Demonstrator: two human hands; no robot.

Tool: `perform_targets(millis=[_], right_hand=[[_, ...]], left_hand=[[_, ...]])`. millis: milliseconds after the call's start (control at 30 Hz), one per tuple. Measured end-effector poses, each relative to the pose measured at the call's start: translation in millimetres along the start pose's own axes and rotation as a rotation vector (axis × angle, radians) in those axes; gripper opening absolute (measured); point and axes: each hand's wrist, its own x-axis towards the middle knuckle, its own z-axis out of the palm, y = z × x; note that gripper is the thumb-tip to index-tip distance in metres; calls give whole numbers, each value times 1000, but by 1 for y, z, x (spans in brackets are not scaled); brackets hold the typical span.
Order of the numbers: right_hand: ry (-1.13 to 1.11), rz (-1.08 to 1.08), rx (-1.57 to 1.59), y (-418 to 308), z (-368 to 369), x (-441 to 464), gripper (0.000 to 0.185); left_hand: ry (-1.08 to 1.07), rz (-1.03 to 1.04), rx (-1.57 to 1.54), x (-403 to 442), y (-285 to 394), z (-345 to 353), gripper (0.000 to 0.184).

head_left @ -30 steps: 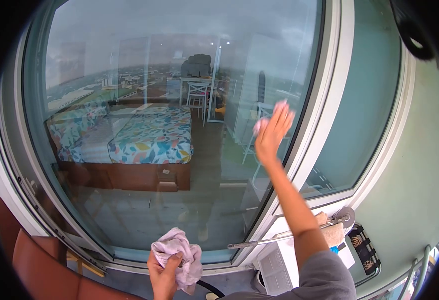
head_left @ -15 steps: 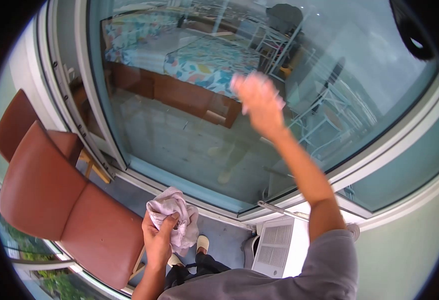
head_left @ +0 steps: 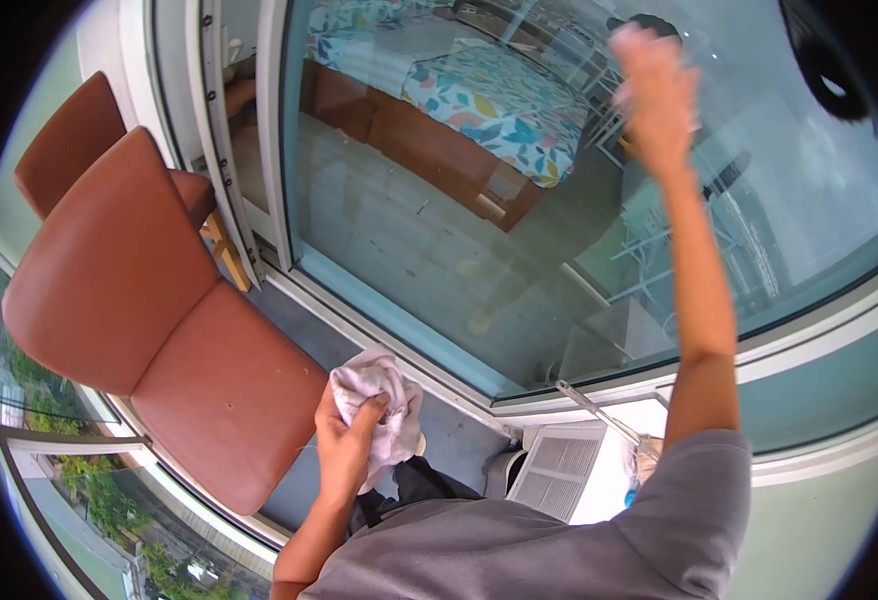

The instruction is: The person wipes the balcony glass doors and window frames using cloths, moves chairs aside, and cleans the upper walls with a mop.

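My left hand (head_left: 344, 440) grips a crumpled pale pink cloth (head_left: 374, 385) at waist height, thumb pressed on top of the folds. Raised at the upper right, my right hand (head_left: 659, 115) lies against the glass door (head_left: 379, 240). It is smeared by motion. Pale pink edges of another cloth (head_left: 627, 45) show around its fingers, and most of that cloth is hidden under the hand.
Two brown padded chairs (head_left: 229, 390) stand at the left beside the door frame (head_left: 275, 130). A white louvred unit (head_left: 559, 470) and a long metal handle (head_left: 594, 408) are below my right arm. Through the glass appears a bed (head_left: 499, 100) with a leafy cover.
My right hand has moved up and to the right across the glass. The view has shifted, and my left hand still holds its cloth.
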Motion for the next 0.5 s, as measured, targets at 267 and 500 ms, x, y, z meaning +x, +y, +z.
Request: perform_targets(millis=[267, 500], right_hand=[[163, 173, -66, -72, 62, 66, 60], [-513, -587, 0, -400, 167, -229, 75]], left_hand=[[71, 3, -94, 27, -7, -15, 31], [269, -12, -41, 27, -9, -51, 33]])
